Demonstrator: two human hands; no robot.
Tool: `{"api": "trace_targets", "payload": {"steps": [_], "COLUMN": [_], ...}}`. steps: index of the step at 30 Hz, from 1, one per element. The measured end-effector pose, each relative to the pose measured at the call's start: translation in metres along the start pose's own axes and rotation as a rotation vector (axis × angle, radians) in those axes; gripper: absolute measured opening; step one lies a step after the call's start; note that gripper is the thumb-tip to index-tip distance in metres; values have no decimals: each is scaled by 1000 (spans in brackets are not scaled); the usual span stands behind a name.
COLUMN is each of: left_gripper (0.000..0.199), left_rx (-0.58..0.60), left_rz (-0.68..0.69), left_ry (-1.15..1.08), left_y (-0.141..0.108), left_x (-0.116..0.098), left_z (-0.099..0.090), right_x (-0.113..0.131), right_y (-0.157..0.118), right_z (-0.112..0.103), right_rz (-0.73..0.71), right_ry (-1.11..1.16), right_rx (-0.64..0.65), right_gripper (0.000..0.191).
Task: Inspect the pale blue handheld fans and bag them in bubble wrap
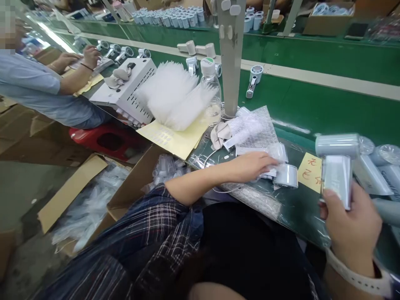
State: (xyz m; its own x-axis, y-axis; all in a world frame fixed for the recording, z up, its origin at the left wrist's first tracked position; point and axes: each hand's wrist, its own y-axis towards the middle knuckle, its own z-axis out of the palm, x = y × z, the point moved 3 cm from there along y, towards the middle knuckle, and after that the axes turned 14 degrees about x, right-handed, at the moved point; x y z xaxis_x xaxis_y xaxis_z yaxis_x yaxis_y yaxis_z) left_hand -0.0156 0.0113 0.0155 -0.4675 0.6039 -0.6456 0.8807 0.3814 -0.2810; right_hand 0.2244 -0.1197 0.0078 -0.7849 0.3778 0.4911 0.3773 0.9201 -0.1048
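Observation:
A light blue, hair-dryer-shaped device in clear wrap (pixel 337 166) stands upright in my right hand (pixel 353 221), whose fingers are wrapped round its handle. My left hand (pixel 256 166) reaches over the bench, palm down, its fingertips at a similar device (pixel 286 176) lying on its side; the fingers are smeared and their grip is unclear. Behind the left hand lies a sheet of bubble wrap (pixel 258 127) with more devices partly under it. A yellow paper with red writing (pixel 309 171) lies between my two hands.
More wrapped devices (pixel 386 166) lie at the right. A metal post (pixel 231 58), a clear bottle (pixel 211 91) and white plastic bags (pixel 178 93) stand or lie behind. A green conveyor (pixel 293 108) carries several devices. An open carton (pixel 131 183) is lower left; a person (pixel 46 83) works at the far left.

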Motion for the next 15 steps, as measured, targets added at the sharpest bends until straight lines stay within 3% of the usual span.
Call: {"api": "trace_targets", "payload": {"steps": [3, 5, 9, 12, 15], "left_gripper": [40, 35, 35, 52, 64], "left_rx": [34, 27, 13, -147, -346], "left_rz": [49, 64, 126, 56, -23], "left_ry": [-30, -92, -476, -784, -762], "left_y": [0, -5, -5, -4, -11], "left_x": [9, 17, 32, 44, 43], "left_z": [3, -1, -6, -11, -16], "right_x": [13, 27, 41, 41, 44], "right_y": [-35, -49, -54, -51, -53], "right_z": [17, 31, 61, 76, 73], "right_rz": [-102, -258, -424, -462, -561], "right_ry": [66, 56, -15, -138, -328], "right_rx": [77, 98, 59, 37, -64], "right_gripper": [63, 60, 54, 55, 47]}}
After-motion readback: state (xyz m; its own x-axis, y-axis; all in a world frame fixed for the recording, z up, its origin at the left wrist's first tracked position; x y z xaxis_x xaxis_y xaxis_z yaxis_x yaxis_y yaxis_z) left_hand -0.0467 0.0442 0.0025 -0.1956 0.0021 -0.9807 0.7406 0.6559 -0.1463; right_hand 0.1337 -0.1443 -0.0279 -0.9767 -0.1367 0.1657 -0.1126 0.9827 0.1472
